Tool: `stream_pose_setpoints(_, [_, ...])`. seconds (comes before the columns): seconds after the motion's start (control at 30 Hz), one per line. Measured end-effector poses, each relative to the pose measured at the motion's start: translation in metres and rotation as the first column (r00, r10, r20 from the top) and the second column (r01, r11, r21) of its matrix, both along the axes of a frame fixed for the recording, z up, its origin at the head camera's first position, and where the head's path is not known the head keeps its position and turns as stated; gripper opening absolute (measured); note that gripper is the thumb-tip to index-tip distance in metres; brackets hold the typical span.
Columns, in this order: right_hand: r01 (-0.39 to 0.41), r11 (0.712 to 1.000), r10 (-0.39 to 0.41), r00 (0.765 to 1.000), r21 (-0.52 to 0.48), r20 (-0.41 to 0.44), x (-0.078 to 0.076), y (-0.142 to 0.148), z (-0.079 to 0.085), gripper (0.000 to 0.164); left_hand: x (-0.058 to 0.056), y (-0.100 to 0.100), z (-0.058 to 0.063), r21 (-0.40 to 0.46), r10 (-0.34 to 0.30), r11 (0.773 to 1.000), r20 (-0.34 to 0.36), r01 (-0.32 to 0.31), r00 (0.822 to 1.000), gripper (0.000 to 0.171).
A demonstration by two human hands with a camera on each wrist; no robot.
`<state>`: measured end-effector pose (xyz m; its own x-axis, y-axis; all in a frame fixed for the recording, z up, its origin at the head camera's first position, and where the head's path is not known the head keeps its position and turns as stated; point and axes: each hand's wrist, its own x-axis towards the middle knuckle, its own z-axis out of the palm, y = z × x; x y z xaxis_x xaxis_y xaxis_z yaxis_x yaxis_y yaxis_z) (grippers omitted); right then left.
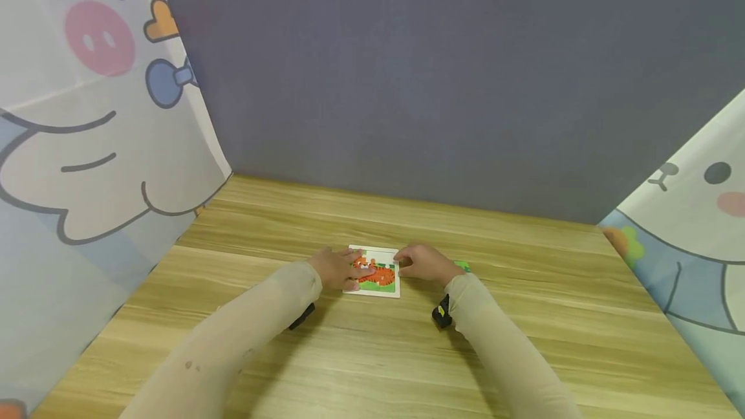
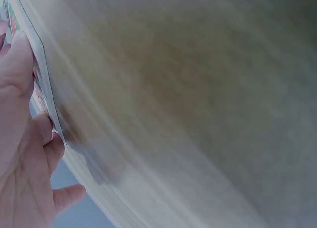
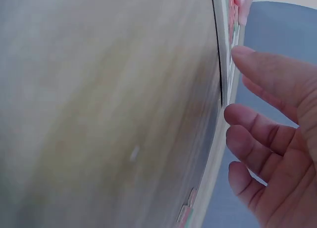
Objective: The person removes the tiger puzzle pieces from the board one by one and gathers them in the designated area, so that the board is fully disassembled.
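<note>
A flat puzzle board (image 1: 381, 255) with a white frame lies on the wooden table, showing an orange tiger picture (image 1: 382, 276) over green. The upper part of its inside is plain white. Across its left side rests my left hand (image 1: 334, 268), fingers spread over the frame and the tiger. My right hand (image 1: 423, 262) is at the board's upper right edge, its fingers loosely bent. In the right wrist view the thumb (image 3: 250, 59) touches the board's edge, and no piece shows between thumb and fingers. Partly hidden behind the right wrist lies a green piece (image 1: 462, 266).
The wooden table (image 1: 361, 367) reaches back to a grey panel (image 1: 431, 83). Cartoon-printed cloths stand at the left (image 1: 116, 147) and right (image 1: 698, 225). In the right wrist view, thin coloured pieces (image 3: 185, 215) lie on the table near the hand.
</note>
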<state>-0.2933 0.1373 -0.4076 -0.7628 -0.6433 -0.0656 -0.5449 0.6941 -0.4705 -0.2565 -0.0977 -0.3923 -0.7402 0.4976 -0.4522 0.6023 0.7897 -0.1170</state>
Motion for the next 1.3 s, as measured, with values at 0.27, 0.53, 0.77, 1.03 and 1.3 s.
stream_pose_setpoints(0.27, [-0.03,0.998,0.031,1.0,0.056,-0.006,0.0004,-0.0052,0.0035,0.029,-0.0007,0.0028,0.0009,-0.03,0.009,1.0,0.003,-0.009,1.0,0.057])
stream_pose_setpoints(0.53, [-0.059,0.996,0.058,0.998,0.061,0.01,-0.0011,-0.0068,0.0014,0.028,-0.0026,0.0053,-0.0015,-0.049,0.009,0.999,0.009,-0.009,1.0,0.057])
stream_pose_setpoints(0.77, [-0.075,0.995,0.076,0.997,0.067,-0.01,-0.0032,-0.007,-0.0003,0.027,-0.0037,0.0053,-0.0019,-0.045,0.016,0.999,0.009,-0.015,1.0,0.057])
stream_pose_setpoints(1.03, [-0.075,0.994,0.076,0.997,0.075,-0.013,-0.004,-0.0094,-0.0008,0.026,-0.0021,0.0045,-0.0019,-0.045,0.012,0.999,-0.004,-0.012,1.0,0.057])
stream_pose_setpoints(1.3, [-0.053,0.997,0.052,0.998,0.065,0.02,-0.0034,-0.01,-0.0017,0.026,-0.0033,0.0032,-0.0052,-0.065,-0.006,0.998,-0.029,0.004,1.0,0.056])
